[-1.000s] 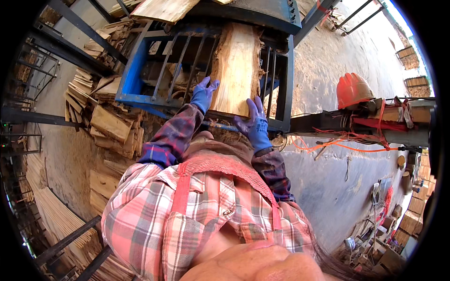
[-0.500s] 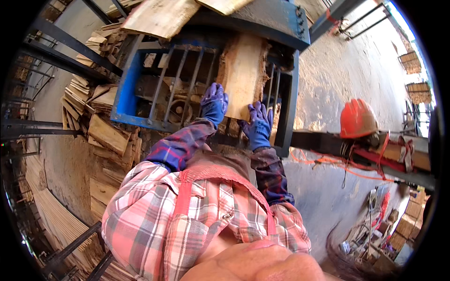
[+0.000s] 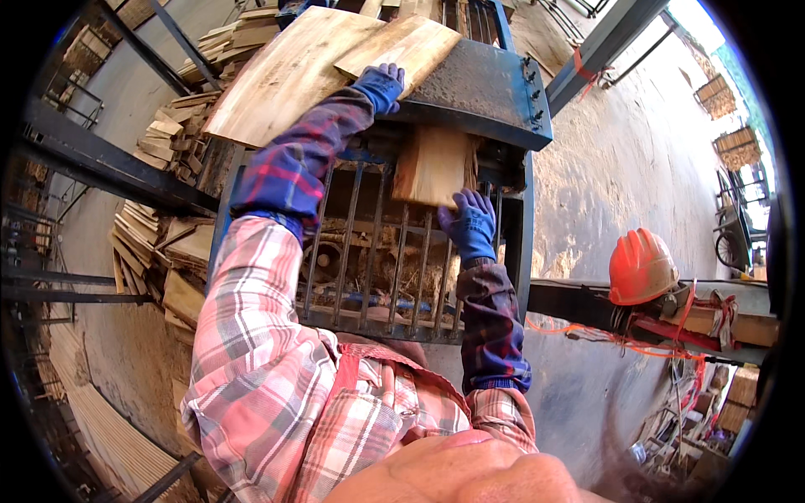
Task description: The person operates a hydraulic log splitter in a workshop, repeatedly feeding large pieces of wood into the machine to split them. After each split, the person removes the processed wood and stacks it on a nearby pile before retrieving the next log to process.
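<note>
A wooden board (image 3: pixel 429 172) with rough bark edges lies on the bars of a blue machine (image 3: pixel 518 243), its far end hidden under the machine's dark cover (image 3: pixel 478 88). My right hand (image 3: pixel 470 225), in a blue-purple glove, is at the board's near right corner with its fingers spread. My left hand (image 3: pixel 381 86), gloved alike, reaches forward onto the near edge of a smaller board (image 3: pixel 411 50) on top of the machine. Its fingers lie stretched over the wood; the thumb is hidden. Under that board lies a wider pale board (image 3: pixel 289 75).
Metal bars (image 3: pixel 365 251) with gaps between them span the machine's near side. A red-orange hard hat (image 3: pixel 641 267) sits on a beam to the right, with orange cords (image 3: pixel 587 332) below. Stacked wood offcuts (image 3: pixel 142 243) stand to the left, beside dark metal posts (image 3: pixel 109 163).
My left hand has left the board on the bars and moved forward onto the smaller board above. The board on the bars has slid farther under the cover. My right hand stays by its end.
</note>
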`<state>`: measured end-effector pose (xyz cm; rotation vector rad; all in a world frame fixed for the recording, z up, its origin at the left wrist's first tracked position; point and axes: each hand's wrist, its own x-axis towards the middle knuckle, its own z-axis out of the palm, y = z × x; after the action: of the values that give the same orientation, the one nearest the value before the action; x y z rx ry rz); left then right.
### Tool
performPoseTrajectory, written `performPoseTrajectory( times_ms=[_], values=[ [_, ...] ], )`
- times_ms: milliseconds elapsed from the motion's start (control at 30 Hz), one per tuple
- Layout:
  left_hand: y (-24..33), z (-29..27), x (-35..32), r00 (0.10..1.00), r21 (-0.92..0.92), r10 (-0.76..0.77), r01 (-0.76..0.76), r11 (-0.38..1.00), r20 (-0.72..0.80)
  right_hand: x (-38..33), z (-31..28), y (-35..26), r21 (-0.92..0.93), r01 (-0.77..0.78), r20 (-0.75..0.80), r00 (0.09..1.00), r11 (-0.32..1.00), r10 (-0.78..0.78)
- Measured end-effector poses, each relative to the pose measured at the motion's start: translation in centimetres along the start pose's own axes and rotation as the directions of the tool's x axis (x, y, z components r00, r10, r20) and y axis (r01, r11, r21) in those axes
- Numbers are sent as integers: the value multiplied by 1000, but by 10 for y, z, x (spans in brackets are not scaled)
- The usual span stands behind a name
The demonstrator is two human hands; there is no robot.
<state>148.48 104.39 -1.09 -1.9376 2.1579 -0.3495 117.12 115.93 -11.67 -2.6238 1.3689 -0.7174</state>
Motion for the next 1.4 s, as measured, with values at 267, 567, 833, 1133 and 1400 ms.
performPoseTrajectory(
  times_ms=[267,567,833,1133,1400],
  values=[
    [-4,-37,-44,690,-882,-642,9,471,-335,28,-48,-72,983,-144,89,910,109,405],
    [147,42,-277,927,-605,-100,151,-782,361,-62,-20,-44,843,-440,522,806,-309,278],
    [240,116,-280,686,-782,-617,-112,-613,385,-157,17,-32,886,-372,458,799,-277,391],
    [203,111,-188,711,-945,-628,182,-271,317,-97,-7,-9,380,64,-98,995,923,-29],
    [205,119,-180,820,-860,-551,166,483,-152,-68,9,8,-114,-14,132,991,993,29]
  ],
)
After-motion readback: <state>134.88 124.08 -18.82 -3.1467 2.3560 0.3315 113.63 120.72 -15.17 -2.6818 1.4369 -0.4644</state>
